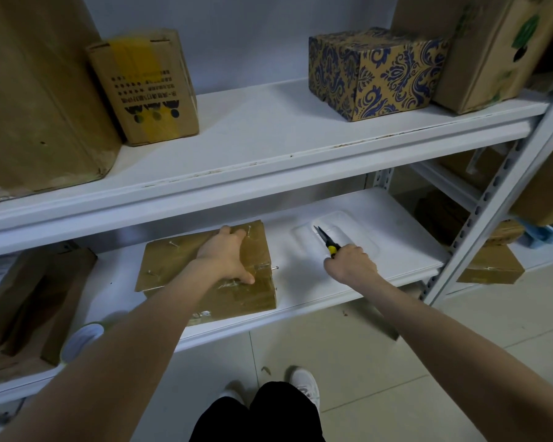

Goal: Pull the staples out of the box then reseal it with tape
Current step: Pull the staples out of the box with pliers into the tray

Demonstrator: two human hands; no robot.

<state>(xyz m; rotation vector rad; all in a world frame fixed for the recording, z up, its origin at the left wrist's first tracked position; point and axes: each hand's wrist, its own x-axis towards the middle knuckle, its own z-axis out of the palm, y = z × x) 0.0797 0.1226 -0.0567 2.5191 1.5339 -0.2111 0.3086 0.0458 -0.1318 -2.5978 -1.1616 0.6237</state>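
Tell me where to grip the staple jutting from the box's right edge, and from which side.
Pinch the staple by its free end, which juts sideways past the box. Bring the pliers in from the right: the left hand rests on top.

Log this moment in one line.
left hand: rests on box | right hand: grips pliers | staples: in box

A flat brown cardboard box (173,266) lies on the lower white shelf (300,282), glossy taped top facing up, with metal staples (174,244) standing up near its edges. At its three o'clock, black-nosed pliers (323,238) with a yellow grip point toward eleven o'clock. A tape roll (81,342) sits at its eight o'clock.
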